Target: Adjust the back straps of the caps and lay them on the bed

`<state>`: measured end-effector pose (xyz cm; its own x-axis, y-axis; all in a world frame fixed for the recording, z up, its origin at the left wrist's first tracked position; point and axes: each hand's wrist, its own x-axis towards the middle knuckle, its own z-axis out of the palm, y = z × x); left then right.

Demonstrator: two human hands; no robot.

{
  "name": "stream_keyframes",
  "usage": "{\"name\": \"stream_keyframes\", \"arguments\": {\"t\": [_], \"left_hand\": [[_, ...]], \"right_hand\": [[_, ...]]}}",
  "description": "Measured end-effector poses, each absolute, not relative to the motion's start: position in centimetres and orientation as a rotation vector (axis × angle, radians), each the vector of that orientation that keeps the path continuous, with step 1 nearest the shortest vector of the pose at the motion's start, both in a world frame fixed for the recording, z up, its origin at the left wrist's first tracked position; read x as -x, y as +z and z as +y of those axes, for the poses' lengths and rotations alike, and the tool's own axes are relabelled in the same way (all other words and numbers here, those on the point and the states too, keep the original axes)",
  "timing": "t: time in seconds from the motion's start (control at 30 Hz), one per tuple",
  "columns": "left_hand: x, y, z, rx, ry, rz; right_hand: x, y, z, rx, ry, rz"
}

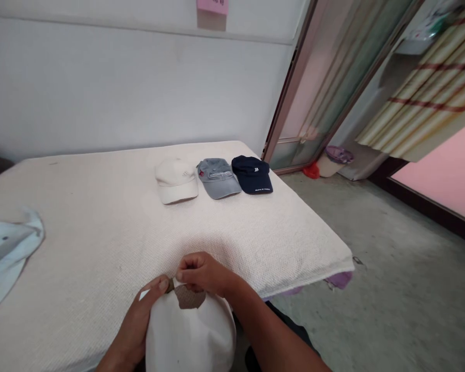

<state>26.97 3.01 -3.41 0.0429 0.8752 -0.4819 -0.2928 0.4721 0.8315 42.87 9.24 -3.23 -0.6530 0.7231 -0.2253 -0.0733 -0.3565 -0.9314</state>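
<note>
In the head view, the person holds a pale cap (189, 338) at the near edge of a bed (112, 222) with a white textured cover, its back opening turned up and away from the body. The left hand (147, 307) grips the cap's rim on the left of the opening, thumb on top beside a small dull brass-coloured buckle (170, 285). The right hand (203, 274) has its fingers curled and pinches the pale strap (177, 282) between thumb and forefinger, just right of the buckle. Further back on the cover three caps lie in a row with their brims towards the person: a cream cap (175, 180) on the left, a grey cap (218, 177) in the middle with a small red mark, and a navy cap (252, 174) on the right with white lettering. A light blue cap (10, 253) lies at the left, cut off by the frame. Behind the bed stands a white wall (139, 82) bearing a pink note (212, 6); to the right are a sliding door (313, 98), a striped curtain (422, 103) and a bin (330, 164) on the grey floor (391, 258).
</note>
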Motion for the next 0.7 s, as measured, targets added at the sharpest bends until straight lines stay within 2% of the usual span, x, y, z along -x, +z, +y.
{"name": "stream_keyframes", "arguments": {"t": [0.27,0.47,0.7], "left_hand": [[-26.8,-3.0,3.3,-0.366,1.072,1.090],[-25.2,-1.9,4.2,-0.054,1.145,1.062],[-23.3,-1.0,5.4,-0.058,1.380,0.998]], "right_hand": [[-43.2,-2.6,9.3,0.903,2.009,-1.404],[-44.3,-2.3,9.5,0.995,1.827,-1.492],[-45.7,-3.0,9.6,0.971,1.937,-1.238]]}}
